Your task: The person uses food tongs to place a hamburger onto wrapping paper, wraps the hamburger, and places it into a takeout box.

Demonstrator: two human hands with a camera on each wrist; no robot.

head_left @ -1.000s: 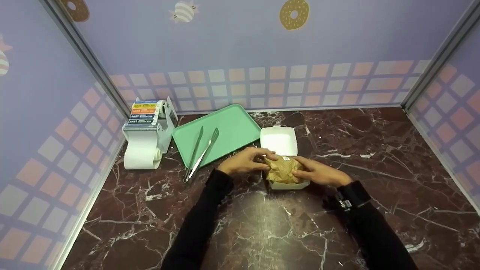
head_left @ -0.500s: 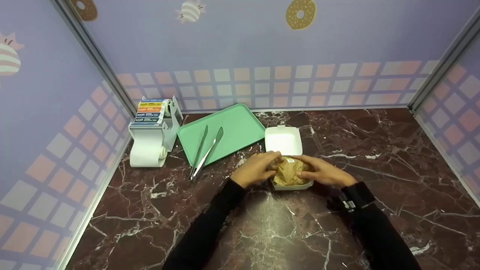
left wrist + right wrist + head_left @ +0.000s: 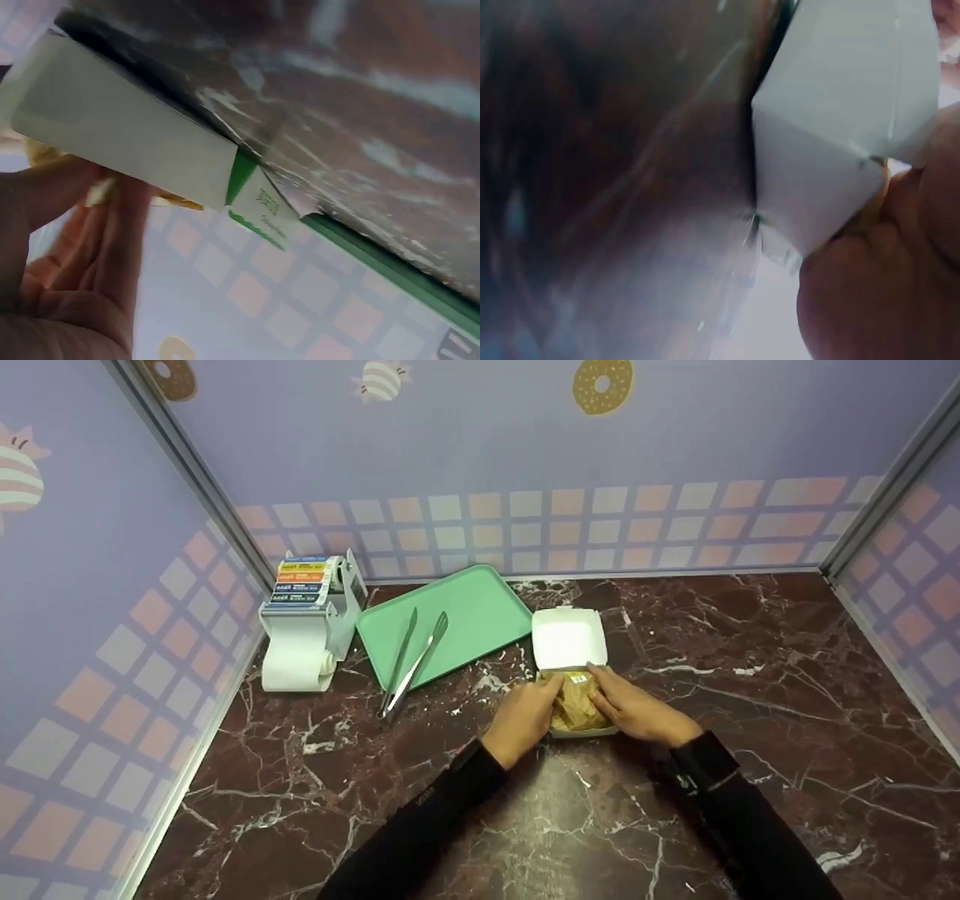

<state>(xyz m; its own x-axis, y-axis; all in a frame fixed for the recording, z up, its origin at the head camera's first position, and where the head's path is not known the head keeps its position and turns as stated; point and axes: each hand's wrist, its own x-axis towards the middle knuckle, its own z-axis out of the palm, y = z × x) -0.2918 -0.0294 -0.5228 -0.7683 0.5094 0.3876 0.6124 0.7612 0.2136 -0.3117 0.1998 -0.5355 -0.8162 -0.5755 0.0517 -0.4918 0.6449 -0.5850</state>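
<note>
As open box [image 3: 570, 639] extends away, bundle [image 3: 576, 706], label [image 3: 577, 679] upward

The left hand [image 3: 523, 720] grips the left side of a brown paper-wrapped parcel [image 3: 576, 703] seated in an open white clamshell box [image 3: 570, 637], and the right hand [image 3: 641, 711] holds its right side. The box's lid leans back, away from the person. Just left, metal tongs [image 3: 409, 673] lie across the near edge of a green tray [image 3: 480, 607]; farther left on the marble-patterned bench [image 3: 750, 675] stands a label dispenser [image 3: 307, 592] trailing white paper.
</note>
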